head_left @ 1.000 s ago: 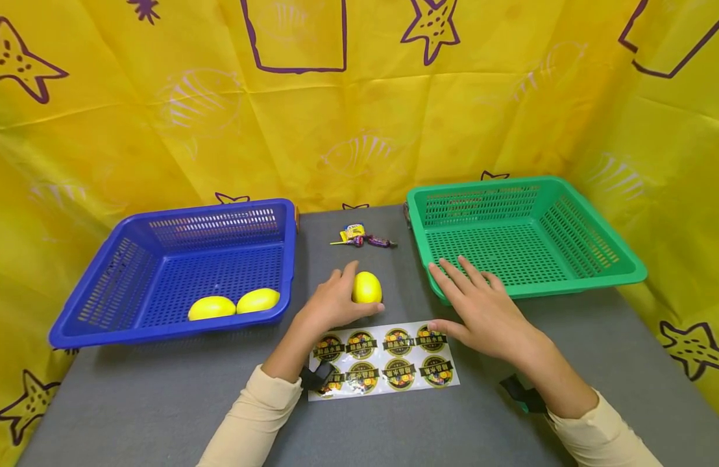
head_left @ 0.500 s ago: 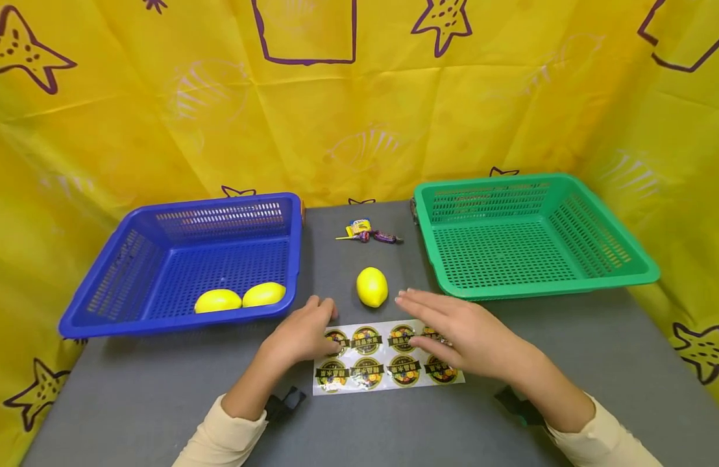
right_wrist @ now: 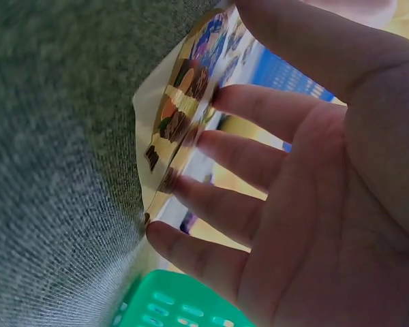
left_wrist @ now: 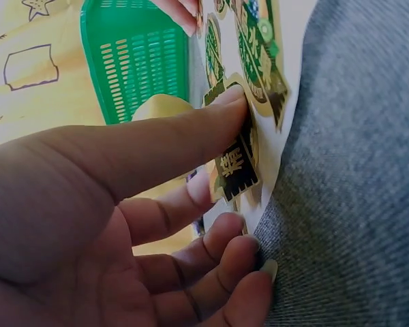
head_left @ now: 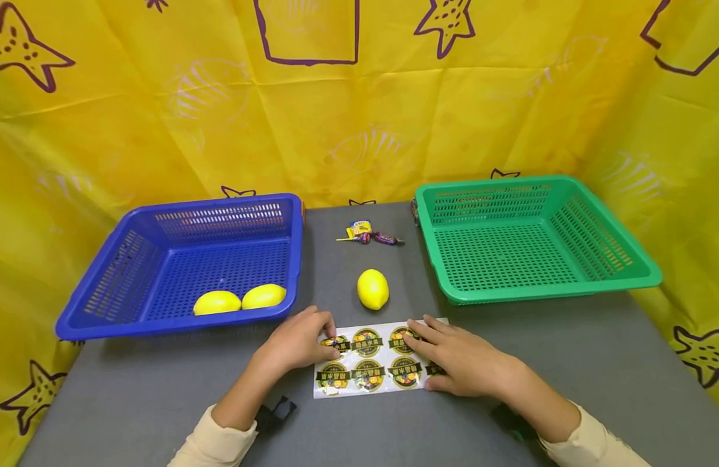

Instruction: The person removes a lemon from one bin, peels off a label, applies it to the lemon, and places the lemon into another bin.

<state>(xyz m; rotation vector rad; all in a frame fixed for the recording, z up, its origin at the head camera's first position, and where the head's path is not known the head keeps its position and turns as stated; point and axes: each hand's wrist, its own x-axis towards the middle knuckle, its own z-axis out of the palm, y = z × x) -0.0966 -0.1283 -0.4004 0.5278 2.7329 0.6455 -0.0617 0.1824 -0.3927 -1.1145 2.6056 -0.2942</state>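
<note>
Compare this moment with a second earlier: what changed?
The left hand let go of the lemon, drew back and now picks at a sticker on the sticker sheet. The right hand left the green basket and presses the sheet. Both baskets and the other lemons stayed.

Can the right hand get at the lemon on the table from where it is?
Probably yes: the right hand rests on the sticker sheet, and the lemon lies just beyond it with bare table between.
</note>
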